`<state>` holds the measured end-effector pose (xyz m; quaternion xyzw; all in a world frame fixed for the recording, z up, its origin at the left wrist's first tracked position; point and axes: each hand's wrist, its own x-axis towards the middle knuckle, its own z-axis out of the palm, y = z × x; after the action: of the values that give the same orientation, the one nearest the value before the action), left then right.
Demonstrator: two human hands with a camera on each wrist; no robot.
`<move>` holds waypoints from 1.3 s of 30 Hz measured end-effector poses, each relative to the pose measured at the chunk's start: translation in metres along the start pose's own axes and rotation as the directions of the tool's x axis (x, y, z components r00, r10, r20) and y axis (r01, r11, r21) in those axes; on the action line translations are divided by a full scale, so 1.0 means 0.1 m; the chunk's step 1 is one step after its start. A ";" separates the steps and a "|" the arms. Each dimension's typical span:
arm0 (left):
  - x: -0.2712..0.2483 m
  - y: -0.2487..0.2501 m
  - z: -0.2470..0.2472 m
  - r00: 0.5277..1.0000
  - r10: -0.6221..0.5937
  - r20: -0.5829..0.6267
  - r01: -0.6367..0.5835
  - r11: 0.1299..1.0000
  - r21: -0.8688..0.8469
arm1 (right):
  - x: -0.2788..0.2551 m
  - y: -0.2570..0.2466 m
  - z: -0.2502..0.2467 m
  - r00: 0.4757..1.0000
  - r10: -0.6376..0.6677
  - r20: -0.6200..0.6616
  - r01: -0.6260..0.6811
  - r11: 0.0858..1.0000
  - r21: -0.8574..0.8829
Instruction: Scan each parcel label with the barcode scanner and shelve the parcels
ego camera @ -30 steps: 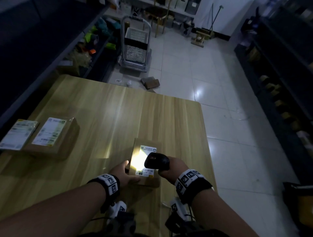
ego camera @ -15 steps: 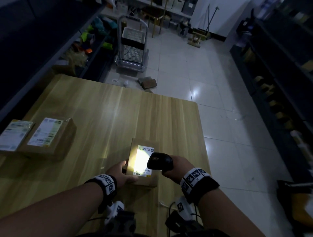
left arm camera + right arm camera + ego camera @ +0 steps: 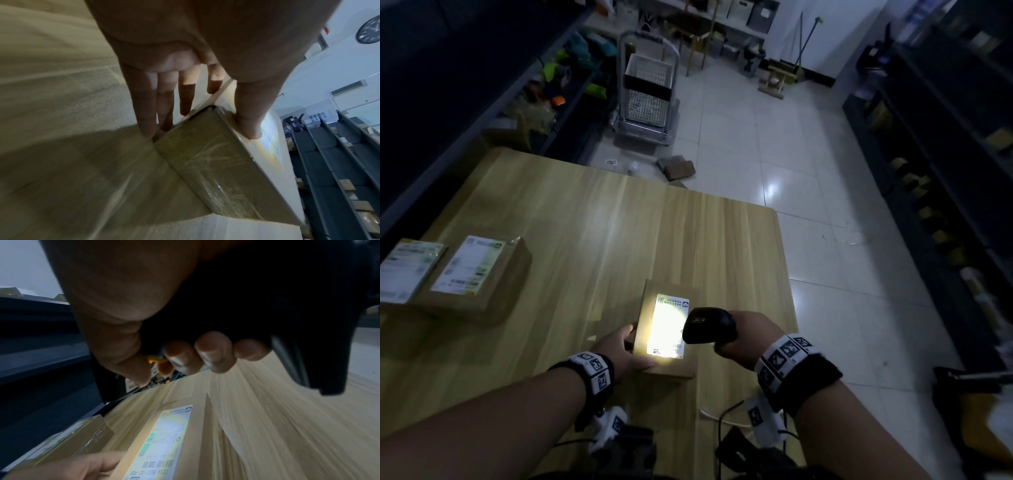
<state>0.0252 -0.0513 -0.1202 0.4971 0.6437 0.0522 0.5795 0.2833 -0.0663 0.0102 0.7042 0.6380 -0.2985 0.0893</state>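
A small cardboard parcel (image 3: 668,368) lies on the wooden table (image 3: 592,233) near its front edge, its white label (image 3: 667,325) lit bright by the scanner's beam. My left hand (image 3: 616,349) holds the parcel's near left corner, thumb (image 3: 249,113) on top and fingers (image 3: 144,104) down its side. My right hand (image 3: 743,337) grips the black barcode scanner (image 3: 707,324), which points at the label from just right of it. The right wrist view shows the fingers (image 3: 213,352) curled round the scanner's handle (image 3: 267,305) above the label (image 3: 162,439).
Two more labelled parcels (image 3: 476,274) (image 3: 407,270) lie at the table's left edge. Dark shelving runs along the left (image 3: 465,85) and right (image 3: 945,154). A trolley with a basket (image 3: 647,89) and a small box (image 3: 678,168) stand on the tiled floor beyond the table.
The scanner has drawn back a little to the right, and its light now covers nearly the whole label. The left hand stays on the parcel's corner.
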 end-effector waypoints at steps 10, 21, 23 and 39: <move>0.08 -0.06 0.01 1.000 0.011 0.000 -0.011 0.999 0.036 | -0.03 -0.03 -0.02 1.000 0.007 0.008 -0.007 1.000 -0.013; 0.11 -0.08 0.00 0.999 0.041 0.029 -0.042 0.999 0.019 | -0.09 0.03 -0.05 0.997 0.050 0.056 -0.047 0.998 -0.038; 0.13 -0.09 0.01 0.999 0.044 0.032 -0.044 0.999 -0.005 | -0.11 0.04 -0.05 0.997 0.044 0.056 -0.042 0.998 -0.047; 0.21 -0.15 0.03 0.998 0.054 0.021 -0.054 0.998 0.022 | -0.17 -0.02 -0.08 0.999 0.045 0.009 -0.046 0.998 0.044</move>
<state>0.0225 -0.0462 -0.1456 0.5213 0.6246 0.0552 0.5789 0.2839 -0.0761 0.0266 0.7191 0.6147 -0.3133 0.0827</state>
